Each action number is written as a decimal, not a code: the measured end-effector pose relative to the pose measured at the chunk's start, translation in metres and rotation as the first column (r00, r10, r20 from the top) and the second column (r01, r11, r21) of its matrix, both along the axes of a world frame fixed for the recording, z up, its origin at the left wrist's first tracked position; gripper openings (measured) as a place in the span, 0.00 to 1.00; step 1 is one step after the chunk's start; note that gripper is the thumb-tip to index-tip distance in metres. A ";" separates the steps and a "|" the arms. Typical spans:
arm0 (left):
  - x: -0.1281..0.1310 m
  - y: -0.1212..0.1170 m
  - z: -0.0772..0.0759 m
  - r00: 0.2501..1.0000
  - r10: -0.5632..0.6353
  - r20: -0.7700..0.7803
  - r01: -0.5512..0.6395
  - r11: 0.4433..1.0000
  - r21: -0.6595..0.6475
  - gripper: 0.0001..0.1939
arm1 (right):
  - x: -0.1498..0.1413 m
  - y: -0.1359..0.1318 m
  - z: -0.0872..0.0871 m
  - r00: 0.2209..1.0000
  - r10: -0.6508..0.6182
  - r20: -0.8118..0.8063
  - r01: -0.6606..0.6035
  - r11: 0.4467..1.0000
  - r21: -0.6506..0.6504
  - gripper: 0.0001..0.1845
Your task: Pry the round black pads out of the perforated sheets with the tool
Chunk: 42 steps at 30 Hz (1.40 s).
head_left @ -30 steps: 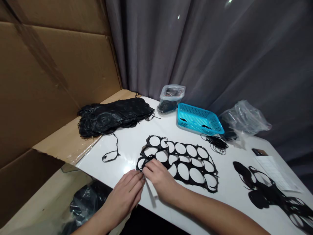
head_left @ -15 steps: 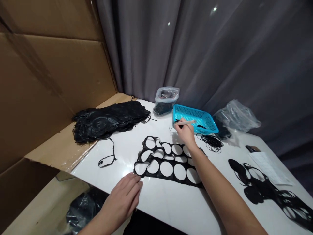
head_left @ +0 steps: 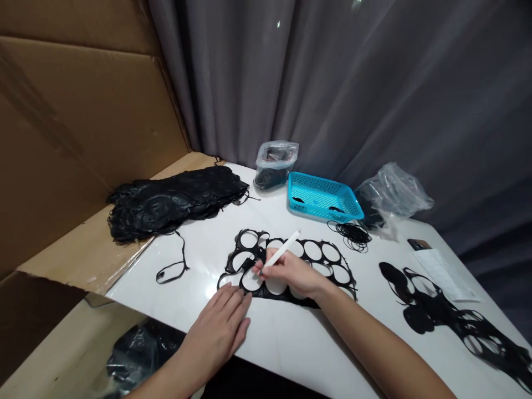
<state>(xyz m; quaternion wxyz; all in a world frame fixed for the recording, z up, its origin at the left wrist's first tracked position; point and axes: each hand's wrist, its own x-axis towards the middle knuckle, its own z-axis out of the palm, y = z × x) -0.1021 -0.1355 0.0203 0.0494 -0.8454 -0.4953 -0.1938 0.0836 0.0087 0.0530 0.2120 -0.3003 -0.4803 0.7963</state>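
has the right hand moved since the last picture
Yes. The right hand was at the near left corner of the basket; now it is away from the basket, closer to the wearer, over the black sheet.

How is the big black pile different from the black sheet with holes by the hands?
The pile is thick and heaped up, but the sheet is thin and spread out. The pile lies partly on cardboard, while the sheet lies on the white table. Both are black.
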 end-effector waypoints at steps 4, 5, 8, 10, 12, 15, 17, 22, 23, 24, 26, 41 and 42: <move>0.001 -0.003 -0.001 0.999 0.019 0.029 -0.019 1.000 0.000 0.17 | -0.002 -0.027 -0.012 0.972 0.010 0.234 -0.113 0.896 0.430 0.09; 0.001 -0.003 0.000 0.999 0.021 0.037 -0.021 1.000 -0.006 0.17 | -0.002 -0.031 -0.013 0.964 -0.022 0.266 -0.128 0.838 0.530 0.09; 0.001 -0.003 0.001 0.999 0.022 0.041 -0.021 1.000 -0.023 0.17 | -0.003 -0.036 -0.013 0.955 -0.076 0.288 -0.152 0.706 0.691 0.09; 0.001 -0.003 0.002 0.999 0.023 0.044 -0.022 0.999 -0.027 0.17 | -0.004 -0.036 -0.012 0.953 -0.087 0.290 -0.160 0.669 0.726 0.09; 0.001 -0.002 0.002 0.999 0.018 0.046 -0.017 1.000 -0.026 0.17 | -0.004 -0.036 -0.012 0.952 -0.092 0.290 -0.161 0.655 0.738 0.09; 0.001 -0.002 0.002 0.999 0.009 0.040 -0.007 0.999 -0.034 0.17 | -0.005 -0.035 -0.014 0.953 -0.096 0.286 -0.162 0.637 0.754 0.09; 0.001 -0.002 0.002 0.999 0.006 0.038 -0.004 0.999 -0.043 0.18 | -0.005 -0.035 -0.016 0.953 -0.105 0.285 -0.166 0.606 0.778 0.10; 0.000 -0.003 -0.001 0.999 0.003 0.035 -0.002 1.000 -0.031 0.18 | -0.004 -0.045 -0.018 0.928 -0.140 0.344 -0.267 0.391 0.881 0.08; 0.000 -0.003 -0.002 0.999 0.002 0.038 -0.001 1.000 -0.022 0.17 | -0.004 -0.048 -0.019 0.921 -0.138 0.364 -0.310 0.307 0.900 0.08; 0.000 -0.003 -0.002 0.999 0.002 0.043 -0.001 1.000 -0.013 0.17 | -0.005 -0.052 -0.019 0.915 -0.136 0.380 -0.347 0.215 0.913 0.08; -0.001 -0.003 -0.003 0.999 0.003 0.051 -0.003 1.000 -0.002 0.16 | -0.006 -0.056 -0.019 0.909 -0.145 0.390 -0.385 0.061 0.921 0.09; -0.012 0.015 0.012 0.980 -0.022 0.197 0.044 0.993 -0.110 0.14 | 0.062 0.071 0.030 0.768 -0.600 0.223 0.263 0.614 0.744 0.13; -0.011 0.022 0.016 0.971 -0.010 0.241 0.044 0.990 -0.133 0.14 | 0.063 0.065 0.031 0.842 -0.483 0.241 0.263 0.757 0.598 0.14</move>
